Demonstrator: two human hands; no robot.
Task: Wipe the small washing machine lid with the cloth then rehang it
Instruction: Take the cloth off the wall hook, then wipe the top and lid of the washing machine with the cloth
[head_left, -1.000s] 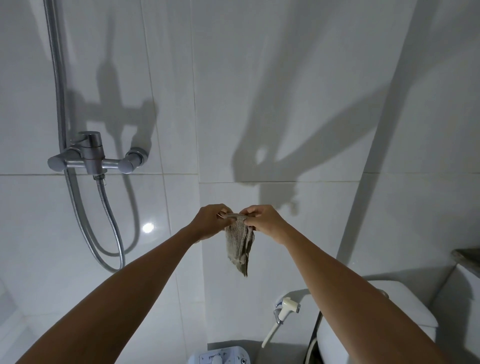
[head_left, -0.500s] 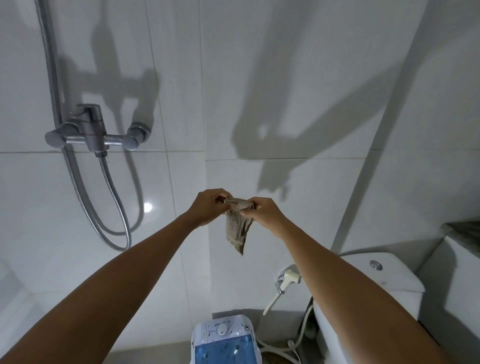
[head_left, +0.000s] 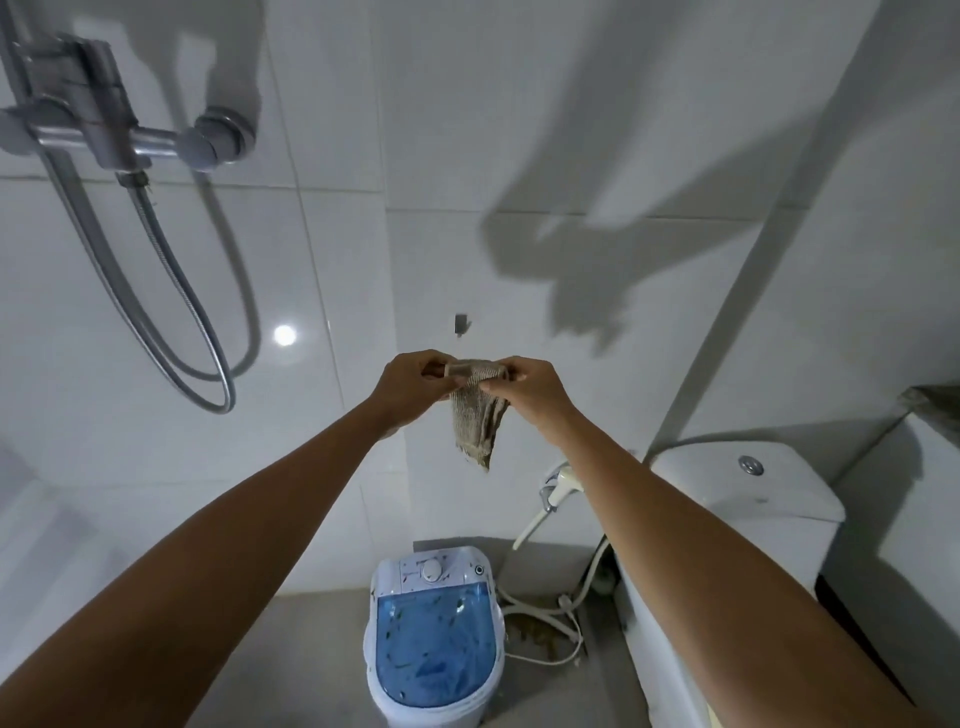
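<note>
A small grey-brown cloth (head_left: 478, 421) hangs in front of the white tiled wall, pinched at its top edge by both hands. My left hand (head_left: 413, 382) grips its left corner and my right hand (head_left: 530, 389) grips its right corner. A small dark wall hook (head_left: 460, 323) sits just above the cloth, apart from it. Far below on the floor stands the small white washing machine (head_left: 434, 639) with a translucent blue lid (head_left: 434, 644), which is closed.
A chrome shower mixer (head_left: 130, 140) with a looped metal hose (head_left: 171, 312) is on the wall at upper left. A white toilet cistern (head_left: 748, 483) stands at right, with a bidet sprayer (head_left: 556, 488) and its hose beside it.
The view has tilted down, bringing the whole washing machine and the wall hook into sight. Both hands still hold the cloth, now slightly below the hook.
</note>
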